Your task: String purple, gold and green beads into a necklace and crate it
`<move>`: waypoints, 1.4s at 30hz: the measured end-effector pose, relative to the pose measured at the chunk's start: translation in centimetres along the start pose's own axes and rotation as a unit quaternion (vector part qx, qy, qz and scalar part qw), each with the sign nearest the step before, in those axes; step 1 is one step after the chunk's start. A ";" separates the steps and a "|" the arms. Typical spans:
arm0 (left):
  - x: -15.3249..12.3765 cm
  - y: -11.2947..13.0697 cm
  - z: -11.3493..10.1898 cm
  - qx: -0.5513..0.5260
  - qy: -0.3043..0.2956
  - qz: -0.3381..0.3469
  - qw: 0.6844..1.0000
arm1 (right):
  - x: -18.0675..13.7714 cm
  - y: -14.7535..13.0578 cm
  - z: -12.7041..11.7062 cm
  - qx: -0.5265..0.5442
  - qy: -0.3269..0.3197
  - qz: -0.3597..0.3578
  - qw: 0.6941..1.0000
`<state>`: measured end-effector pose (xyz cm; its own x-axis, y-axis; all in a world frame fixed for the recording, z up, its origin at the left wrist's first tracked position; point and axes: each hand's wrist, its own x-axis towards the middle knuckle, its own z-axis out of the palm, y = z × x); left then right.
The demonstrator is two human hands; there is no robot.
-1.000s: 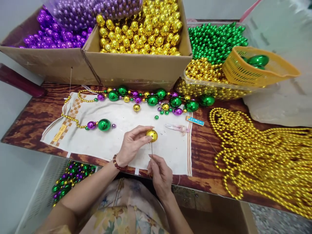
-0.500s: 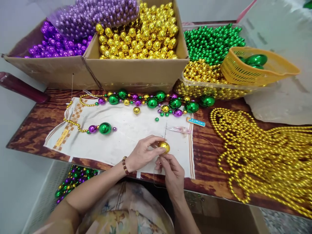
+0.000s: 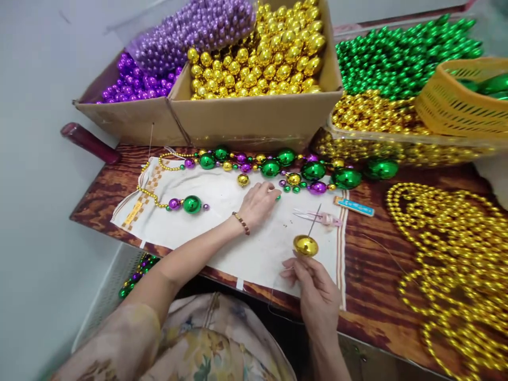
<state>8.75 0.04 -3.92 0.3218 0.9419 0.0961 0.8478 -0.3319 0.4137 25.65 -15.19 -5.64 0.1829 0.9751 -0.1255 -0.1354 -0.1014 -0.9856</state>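
Observation:
My left hand (image 3: 260, 203) reaches over the white cloth (image 3: 246, 254), its fingertips closed at a small green bead (image 3: 278, 198). My right hand (image 3: 319, 288) pinches the lower end of a long needle (image 3: 315, 222) just below a large gold bead (image 3: 305, 245). That bead is threaded on the needle, whose tip points up. Left of my left hand, a strand of gold beads ends in a purple bead (image 3: 174, 204) and a large green bead (image 3: 192, 204). A loose gold bead (image 3: 243, 180) lies behind my left hand.
Strung purple, green and gold beads (image 3: 270, 168) cross the cloth's back edge. Beyond stand a carton (image 3: 254, 119) of beads and an orange basket (image 3: 444, 100). Pink thread snips (image 3: 327, 218) and a blue-labelled cutter (image 3: 354, 206) lie right, near gold bead strands (image 3: 448, 248).
My left hand has let go of the gold bead and moved up and left to the small green bead. My right hand keeps the needle and gold bead. The view has shifted.

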 end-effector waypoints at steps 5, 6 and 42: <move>0.7 0.1 0.2 0.081 -0.028 0.003 0.996 | -0.7 0.3 0.2 -0.008 0.004 0.036 0.999; 0.6 0.1 0.3 0.084 -0.024 0.007 0.996 | -0.7 0.4 0.1 -0.008 0.012 0.044 0.999; 0.9 -0.2 1.0 -0.099 0.048 -0.018 0.994 | -0.8 0.7 -0.1 0.065 -0.024 0.038 0.997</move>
<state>9.29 0.94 -4.83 0.2436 0.9565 0.1607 0.7555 -0.2911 0.5869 25.50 -16.07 -6.22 0.1206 0.9743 -0.1901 -0.2730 -0.1516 -0.9500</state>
